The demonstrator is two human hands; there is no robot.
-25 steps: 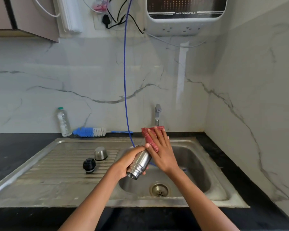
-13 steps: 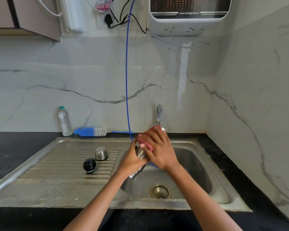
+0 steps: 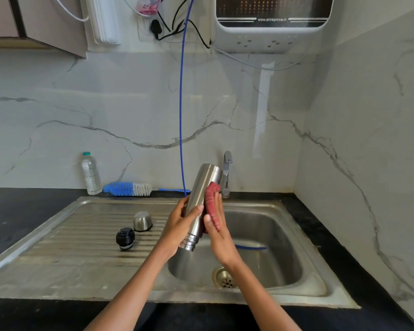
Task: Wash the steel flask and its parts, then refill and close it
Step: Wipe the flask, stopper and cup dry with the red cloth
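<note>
Over the sink basin [image 3: 268,237] my left hand [image 3: 177,229] wraps the brushed steel flask [image 3: 201,201], tilted bottom-up, ribbed threaded mouth low toward me; my right hand [image 3: 219,231] presses a red scrubbing cloth [image 3: 212,204] against its side, thumb pinching it

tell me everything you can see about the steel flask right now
The steel flask is a tall cylinder of brushed, shiny metal, uncapped, with a ribbed threaded neck. It is held tilted over the sink basin, mouth end low and toward the person, closed base up near the tap. The left hand grips its lower body, fingers wrapped round it. The right hand presses a red scrub cloth against its right side. No water stream is visible on it.
</note>
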